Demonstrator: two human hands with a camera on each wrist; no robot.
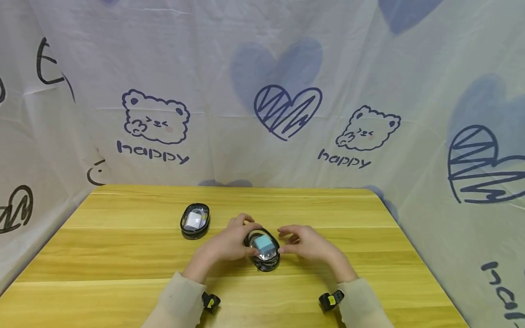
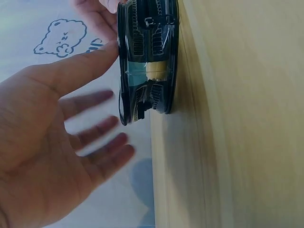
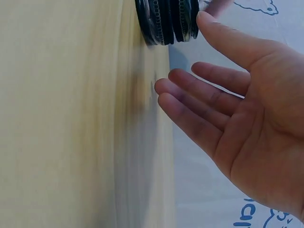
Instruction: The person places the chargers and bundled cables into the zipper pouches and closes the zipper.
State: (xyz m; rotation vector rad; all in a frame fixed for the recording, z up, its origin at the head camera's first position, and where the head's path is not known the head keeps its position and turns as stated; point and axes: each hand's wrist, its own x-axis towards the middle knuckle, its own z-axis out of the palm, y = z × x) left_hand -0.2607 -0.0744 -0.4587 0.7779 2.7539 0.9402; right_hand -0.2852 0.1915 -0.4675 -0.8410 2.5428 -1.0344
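Observation:
A small oval pouch [image 1: 264,249] with clear faces and black zipped edging lies on the table between the hands. Through its top shows a light blue block-shaped item. The left hand [image 1: 233,240] is at the pouch's left side, its thumb touching the rim; in the left wrist view its other fingers [image 2: 102,154] are spread, slightly blurred. On the other side the right hand [image 1: 307,243] has its thumb tip at the pouch's right edge. The right wrist view shows that hand's fingers [image 3: 204,102] loosely bent with nothing between them.
A second oval zipped pouch [image 1: 195,221] with a white charger-like block inside lies to the left. The wooden table [image 1: 123,255] ends at a white printed cloth [image 1: 221,150] behind and at both sides. Each wrist wears a black strap device.

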